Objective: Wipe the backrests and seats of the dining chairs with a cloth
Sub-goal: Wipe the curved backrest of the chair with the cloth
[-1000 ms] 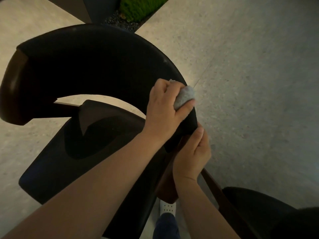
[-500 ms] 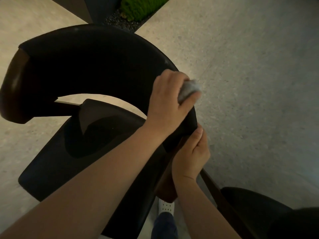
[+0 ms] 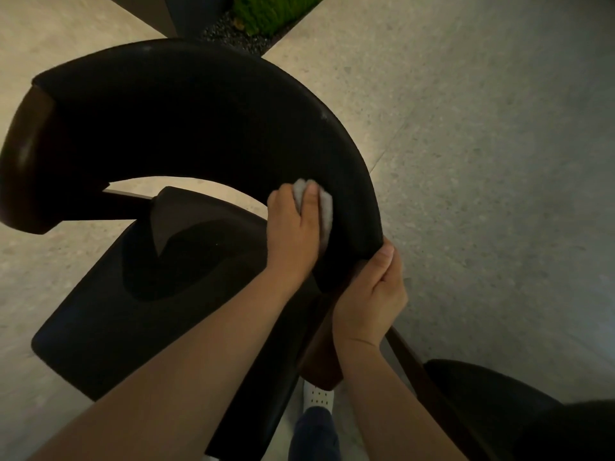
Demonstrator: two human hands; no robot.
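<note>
A dark dining chair fills the view, with a curved black backrest (image 3: pixel 186 118) arching over its black seat (image 3: pixel 139 294). My left hand (image 3: pixel 293 234) is shut on a small grey cloth (image 3: pixel 324 211) and presses it flat against the inner face of the backrest near its right end. My right hand (image 3: pixel 369 301) grips the right end of the backrest where it meets the brown wooden post; its thumb lies on the black edge.
A second dark chair (image 3: pixel 492 404) shows at the bottom right. My white shoe (image 3: pixel 317 395) and trouser leg are below the hands. Pale stone floor (image 3: pixel 482 161) surrounds the chair. A dark planter edge with gravel and green plants (image 3: pixel 266 11) lies at the top.
My left hand with the cloth has slid from the outer right rim of the backrest onto its inner face, a little to the left. My right hand has kept its grip.
</note>
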